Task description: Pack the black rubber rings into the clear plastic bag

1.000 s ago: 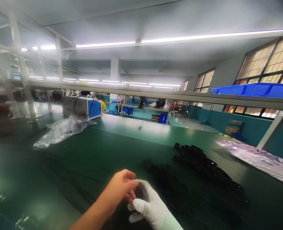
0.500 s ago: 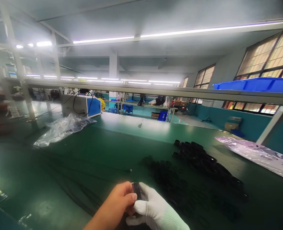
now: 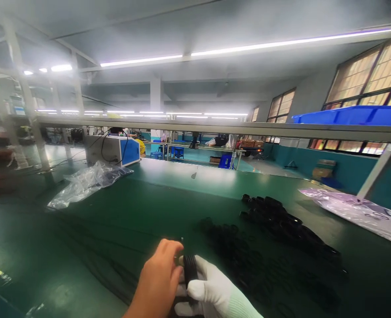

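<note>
My right hand point(image 3: 211, 282), in a white glove, grips a flat bundle of black coiled cable point(image 3: 190, 270) between thumb and fingers at the bottom centre. Just left of the bundle is my bare left hand point(image 3: 158, 276), its index finger and thumb apart, with no hold on the coil that I can make out. A small metal cable tip point(image 3: 182, 239) shows just beyond the left fingertips. Dark loose cables point(image 3: 115, 265) run over the green table to the left. The lower part of the bundle is hidden by the gloved hand.
Right of my hands lie a pile of black coiled cables point(image 3: 281, 221) and a heap of thin black rings point(image 3: 231, 243). A clear plastic bag point(image 3: 91, 183) lies near a blue-and-grey machine point(image 3: 129, 151). Pinkish plastic point(image 3: 364, 212) covers the right edge, below a blue bin point(image 3: 354, 115).
My left hand has drawn back slightly from the bundle, its finger and thumb parting. More of the black coil shows now, still in my right hand.
</note>
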Motion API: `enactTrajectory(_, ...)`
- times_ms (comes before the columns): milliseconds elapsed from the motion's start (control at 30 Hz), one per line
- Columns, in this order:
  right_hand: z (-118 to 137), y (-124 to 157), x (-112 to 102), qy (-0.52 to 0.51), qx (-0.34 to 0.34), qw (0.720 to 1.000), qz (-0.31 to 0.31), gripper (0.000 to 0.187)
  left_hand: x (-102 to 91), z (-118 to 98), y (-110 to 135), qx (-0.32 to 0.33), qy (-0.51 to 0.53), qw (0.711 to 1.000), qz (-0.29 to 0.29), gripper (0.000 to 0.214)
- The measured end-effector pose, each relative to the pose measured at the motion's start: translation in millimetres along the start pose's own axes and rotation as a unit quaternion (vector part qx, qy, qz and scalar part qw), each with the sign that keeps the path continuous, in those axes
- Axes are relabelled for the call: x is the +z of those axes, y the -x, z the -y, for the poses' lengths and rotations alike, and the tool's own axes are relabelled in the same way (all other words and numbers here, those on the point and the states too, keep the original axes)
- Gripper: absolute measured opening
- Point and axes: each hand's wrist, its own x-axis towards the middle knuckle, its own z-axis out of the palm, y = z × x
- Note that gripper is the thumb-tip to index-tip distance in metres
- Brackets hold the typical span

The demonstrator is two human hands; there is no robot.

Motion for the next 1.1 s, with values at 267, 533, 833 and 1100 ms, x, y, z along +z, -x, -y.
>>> enactTrajectory(267,7,4,10,-0.018,0.005,0.998,0.058,0.035,17.5,20,0,0.162,0.012,0.984,-0.075,0.029)
enactTrajectory(533,1,1,6,-0.046,-0.002,0.997,0.065,0.036,6.2,8,-12,0.090,0.049,0.995,-0.004,0.033)
enactTrajectory(833,-4,0,4,-0.009,-0.008,1.000,-0.006,0.048,-2.1,8,-12,0.011,0.098,0.995,0.007,0.028)
enactTrajectory(1100,-6,-3,6,0.068,-0.026,0.995,-0.066,0.044,3.4,10,3,-0.162,0.367,0.902,0.159,0.020)
